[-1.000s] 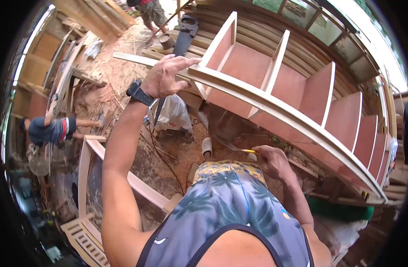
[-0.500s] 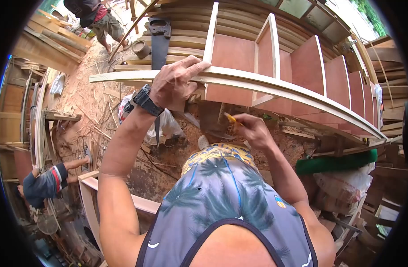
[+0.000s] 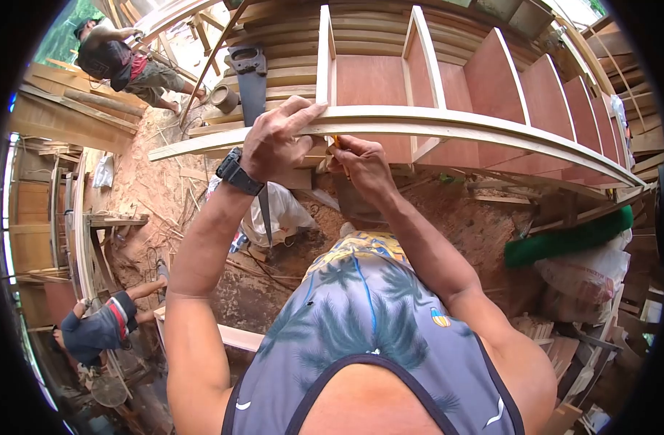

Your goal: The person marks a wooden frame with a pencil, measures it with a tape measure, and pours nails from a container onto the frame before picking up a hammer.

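My left hand (image 3: 275,145), with a watch on its wrist, grips a long pale wooden strip (image 3: 484,129) near its left part, fingers over the top edge. The strip runs along the near edge of a wooden shelf frame (image 3: 369,78) with reddish plywood panels and pale dividers. Just right of my left hand, my right hand (image 3: 368,170) is closed around a slim yellow pencil (image 3: 337,142). Its upper end reaches the underside of the strip, close to a divider; the fingers hide most of it. Beyond my left hand lies a handsaw (image 3: 252,83).
Stacked boards (image 3: 292,54) lie behind the frame. A white sack (image 3: 277,214) sits below my left forearm, and a green roll (image 3: 571,235) lies at right. One person (image 3: 118,61) stands at upper left; another person (image 3: 100,330) is at lower left. Sawdust covers the ground (image 3: 140,188).
My right hand has risen to the left with the pencil, from below the frame up to the strip beside my left hand. My left hand keeps its grip on the strip.
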A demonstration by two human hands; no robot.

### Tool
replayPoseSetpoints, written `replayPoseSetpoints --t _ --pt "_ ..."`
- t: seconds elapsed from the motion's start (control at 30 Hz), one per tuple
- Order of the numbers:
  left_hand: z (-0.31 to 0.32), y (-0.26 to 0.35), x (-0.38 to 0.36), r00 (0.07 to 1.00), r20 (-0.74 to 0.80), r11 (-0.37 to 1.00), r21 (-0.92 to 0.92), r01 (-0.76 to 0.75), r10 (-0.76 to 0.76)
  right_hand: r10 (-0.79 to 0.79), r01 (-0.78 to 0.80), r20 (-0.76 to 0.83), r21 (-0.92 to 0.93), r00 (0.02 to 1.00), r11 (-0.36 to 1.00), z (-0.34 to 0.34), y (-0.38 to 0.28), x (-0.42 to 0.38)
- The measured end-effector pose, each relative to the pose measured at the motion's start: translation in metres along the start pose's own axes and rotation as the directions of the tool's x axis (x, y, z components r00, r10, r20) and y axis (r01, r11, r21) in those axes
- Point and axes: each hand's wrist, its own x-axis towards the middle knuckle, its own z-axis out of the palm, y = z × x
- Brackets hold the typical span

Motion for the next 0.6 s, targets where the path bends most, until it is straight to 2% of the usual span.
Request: replayPoseSetpoints --t 0.13,0.2,0.3,0.43,0.5,0.6 --pt "0.000 0.000 0.000 1.000 0.003 1.000 -0.025 -0.011 0.011 -0.081 0.080 -0.020 -0.018 0.997 0.997 -0.003 0.005 0.000" --pt "0.000 -0.001 0.000 1.000 0.005 1.000 -0.021 -0.004 0.004 -0.172 0.166 -0.036 -0.132 0.984 0.977 -0.005 0.006 0.002" --pt "0.001 -0.002 0.001 1.000 0.000 1.000 -0.018 -0.008 0.008 -0.236 0.231 -0.067 -0.069 0.970 0.971 0.001 0.013 -0.001" --pt "0.001 -0.003 0.002 1.000 -0.002 1.000 -0.010 -0.024 0.024 -0.267 0.260 -0.063 -0.109 0.962 0.960 0.002 0.019 -0.006" --pt "0.000 -0.003 0.002 1.000 -0.002 1.000 -0.014 -0.027 0.027 -0.369 0.344 -0.043 -0.275 0.929 0.898 -0.002 0.015 -0.007" --pt "0.000 -0.002 0.001 1.000 -0.008 1.000 -0.012 -0.027 0.027 -0.456 0.420 -0.030 -0.342 0.889 0.841 -0.008 0.019 -0.005"
